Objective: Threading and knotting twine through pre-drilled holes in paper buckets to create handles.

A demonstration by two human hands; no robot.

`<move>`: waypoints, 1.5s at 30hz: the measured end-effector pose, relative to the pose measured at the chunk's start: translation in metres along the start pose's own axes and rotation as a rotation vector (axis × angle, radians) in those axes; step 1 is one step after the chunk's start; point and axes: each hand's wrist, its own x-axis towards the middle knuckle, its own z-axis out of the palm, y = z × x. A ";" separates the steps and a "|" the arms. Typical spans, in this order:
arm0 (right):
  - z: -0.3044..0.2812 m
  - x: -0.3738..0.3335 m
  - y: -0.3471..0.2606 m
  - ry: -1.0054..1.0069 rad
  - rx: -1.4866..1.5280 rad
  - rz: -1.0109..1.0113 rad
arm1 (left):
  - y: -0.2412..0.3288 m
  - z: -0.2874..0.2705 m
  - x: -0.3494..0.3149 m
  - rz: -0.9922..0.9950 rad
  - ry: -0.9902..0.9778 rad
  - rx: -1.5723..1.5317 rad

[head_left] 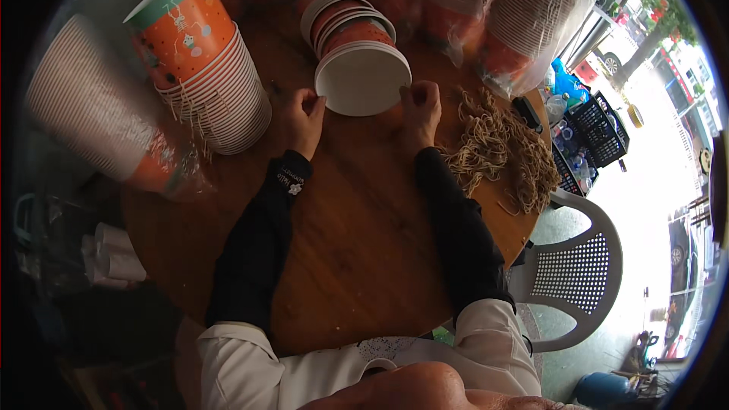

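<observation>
In front of me a short stack of paper tubs (357, 33) lies on its side, orange with white rims. The nearest paper tub (363, 80) turns its round white face toward me; whether that is its inside or its base I cannot tell. At the left of its rim my left hand (304, 121) is closed, thumb and fingers pinched together. My right hand (421, 115) pinches at the right of the same rim. Beside my right forearm spreads a tangled heap of tan rubber bands (497, 144).
A tall stack of nested orange tubs (220, 95) stands at the left, tan bands hanging on it. Plastic-wrapped tub stacks (531, 11) line the back of the round wooden table (349, 258). At right are a dark object (527, 114), a grey chair (607, 258) and black crates (596, 133).
</observation>
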 end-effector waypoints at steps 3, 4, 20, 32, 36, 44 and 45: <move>0.000 0.001 0.003 -0.010 -0.030 -0.003 | 0.008 0.000 -0.001 -0.053 -0.002 0.022; 0.000 0.000 0.003 -0.034 -0.068 0.006 | 0.007 -0.001 -0.001 -0.057 0.002 0.023; -0.021 -0.042 -0.026 -0.269 0.166 -0.042 | 0.000 -0.028 -0.027 -0.110 0.007 -0.165; -0.137 -0.032 -0.046 -0.268 -0.250 -0.015 | 0.014 -0.063 -0.065 0.081 -0.002 -0.088; -0.142 -0.031 -0.045 -0.335 -0.417 -0.078 | 0.011 -0.060 -0.067 0.028 -0.005 -0.084; -0.152 -0.027 -0.043 -0.607 -0.556 -0.062 | 0.017 -0.058 -0.066 -0.057 -0.044 -0.115; -0.150 -0.029 -0.041 -0.609 -0.569 -0.102 | 0.018 -0.057 -0.067 -0.080 -0.061 -0.160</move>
